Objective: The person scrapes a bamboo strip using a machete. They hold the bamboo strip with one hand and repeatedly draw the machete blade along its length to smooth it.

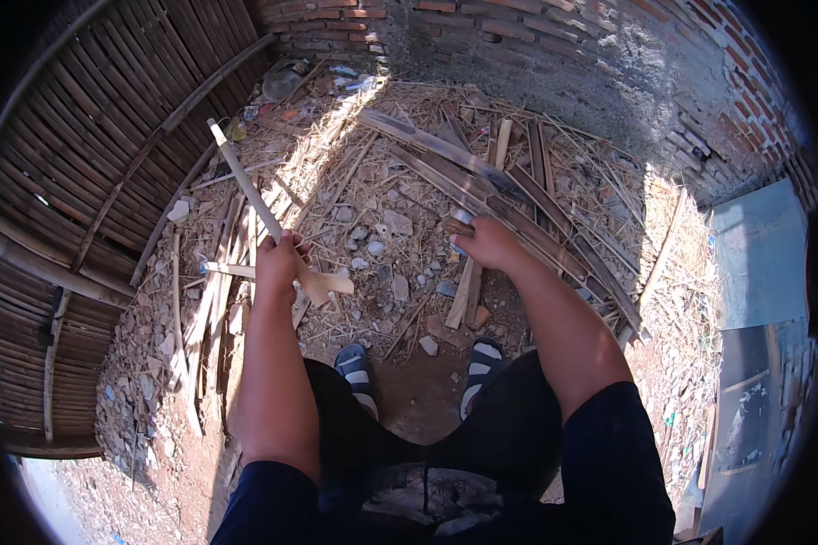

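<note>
My left hand (279,262) is closed round a long pale bamboo stick (245,182), which slants up to the far left. At its near end, beside my fingers, the stick widens into a split, curled piece (330,287). A pale strip (232,270) shows on the left side of this hand; I cannot tell whether it is held or lies behind. My right hand (489,243) grips a short brown wooden handle (461,227) with a light, shiny part near it. What the handle belongs to is hidden. The two hands are apart.
Split bamboo pieces (482,182) lie piled ahead to the right. Thin strips (214,345) lie at the left, among stones and straw. A bamboo slat wall (100,136) stands left, a brick wall (554,64) ahead, and a bluish sheet (759,259) right. My sandalled feet (357,374) are below.
</note>
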Available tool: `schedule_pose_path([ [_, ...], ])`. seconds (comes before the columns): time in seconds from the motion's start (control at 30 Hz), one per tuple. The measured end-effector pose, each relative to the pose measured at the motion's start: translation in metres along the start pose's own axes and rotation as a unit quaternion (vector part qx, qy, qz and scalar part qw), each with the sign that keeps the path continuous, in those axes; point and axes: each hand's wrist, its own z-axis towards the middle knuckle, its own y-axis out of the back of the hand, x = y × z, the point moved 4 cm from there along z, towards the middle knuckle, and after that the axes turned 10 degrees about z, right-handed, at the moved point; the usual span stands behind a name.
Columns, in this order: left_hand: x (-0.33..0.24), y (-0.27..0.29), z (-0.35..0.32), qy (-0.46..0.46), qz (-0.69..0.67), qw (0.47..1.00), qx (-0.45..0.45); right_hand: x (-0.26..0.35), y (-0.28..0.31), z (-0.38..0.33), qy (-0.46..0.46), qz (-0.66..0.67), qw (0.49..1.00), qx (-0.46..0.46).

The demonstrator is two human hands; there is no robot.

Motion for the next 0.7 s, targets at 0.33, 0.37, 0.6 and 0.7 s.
schedule_pose_path([
  [0.33, -0.021, -0.021, -0.009, -0.037, -0.009, 0.998, 0.054, -0.134, -0.018, 0.068, -0.158, -0.014, 0.987, -0.018],
  [0.37, -0.023, -0.021, -0.010, -0.046, 0.001, 0.997, 0.058, -0.149, -0.012, 0.065, -0.166, -0.009, 0.984, -0.063],
  [0.6, -0.032, -0.012, -0.016, -0.054, 0.024, 0.997, 0.053, -0.106, 0.005, 0.057, -0.227, 0.024, 0.957, -0.180],
  [0.7, -0.035, -0.016, -0.018, -0.062, 0.015, 0.996, 0.067, -0.116, 0.030, 0.052, -0.184, 0.085, 0.910, -0.361],
])
